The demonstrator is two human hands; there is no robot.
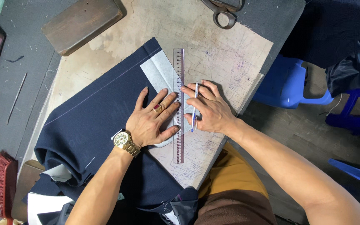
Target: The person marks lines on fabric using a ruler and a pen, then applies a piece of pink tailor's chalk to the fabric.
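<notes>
Left hand (153,118) spread flat on navy fabric (101,121), right hand (211,110) pinching pen (194,106) against clear ruler (179,104)

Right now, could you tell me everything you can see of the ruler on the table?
The ruler is a long, narrow, see-through strip, apparently plastic, with printed markings. It lies flat, pointing away from the person, across pale interfacing on navy cloth. The left hand presses its fingertips onto it; the right hand, holding a pen, steadies its other edge.

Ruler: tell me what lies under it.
Under the ruler show a pale interfacing piece on navy fabric, then the scuffed board. The left hand hides part.
</notes>
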